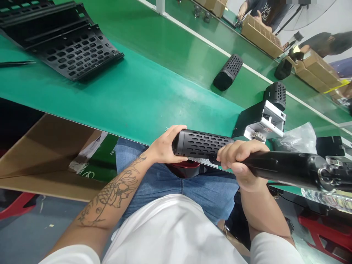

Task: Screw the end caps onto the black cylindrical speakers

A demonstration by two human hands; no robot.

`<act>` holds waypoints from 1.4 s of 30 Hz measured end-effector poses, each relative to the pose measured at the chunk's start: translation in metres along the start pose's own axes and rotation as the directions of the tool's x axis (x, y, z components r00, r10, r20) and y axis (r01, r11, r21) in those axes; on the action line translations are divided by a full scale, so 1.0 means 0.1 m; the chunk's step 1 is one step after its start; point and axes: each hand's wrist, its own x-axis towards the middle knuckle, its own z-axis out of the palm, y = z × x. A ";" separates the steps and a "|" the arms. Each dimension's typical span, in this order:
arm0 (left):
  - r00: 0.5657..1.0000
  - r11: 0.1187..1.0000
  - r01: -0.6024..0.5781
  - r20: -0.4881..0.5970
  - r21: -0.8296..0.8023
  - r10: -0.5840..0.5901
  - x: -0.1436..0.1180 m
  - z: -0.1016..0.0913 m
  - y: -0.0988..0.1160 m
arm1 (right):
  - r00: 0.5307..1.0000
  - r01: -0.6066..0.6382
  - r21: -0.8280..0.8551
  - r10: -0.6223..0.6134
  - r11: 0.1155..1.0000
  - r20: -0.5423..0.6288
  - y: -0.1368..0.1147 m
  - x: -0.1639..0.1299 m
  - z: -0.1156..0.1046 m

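Partly readable white lettering on a co-worker's dark shirt (271, 13)

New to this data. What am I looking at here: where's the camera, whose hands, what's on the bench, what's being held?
There is one picture, from a camera worn on a person's head, looking forward and down, so the two bare arms coming up from the bottom are the wearer's own. No robot is involved.

The left hand cups the end of a black slotted tube. The right hand grips where that tube meets a longer black handle running off to the right. Both are held just in front of the bench edge, above the person's lap.

On the green bench lie a black perforated tray at far left, a loose black perforated cylinder, and a white and black device with another perforated cap on it, beside a clear plastic bag.

Across the bench, other people work at cardboard boxes.
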 end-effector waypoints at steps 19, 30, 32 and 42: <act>0.995 0.992 -0.086 -0.049 0.097 0.091 -0.01 0.03 0.00 | 0.619 -0.066 -0.567 -0.412 0.821 -0.669 -0.09 0.15 -1.29; 0.998 0.990 -0.061 -0.022 0.127 0.064 -0.01 0.03 -0.01 | 0.596 -0.072 -0.589 -0.438 0.805 -0.672 -0.05 0.00 -1.32; 0.997 0.990 -0.071 -0.028 0.121 0.075 0.00 0.03 0.01 | 0.630 0.016 -0.520 -0.412 0.854 -0.658 -0.23 -0.01 -1.07; 0.993 0.991 -0.097 -0.063 0.096 0.103 0.00 0.07 -0.03 | 0.988 0.139 0.110 -0.131 0.984 -0.077 -0.26 0.16 0.23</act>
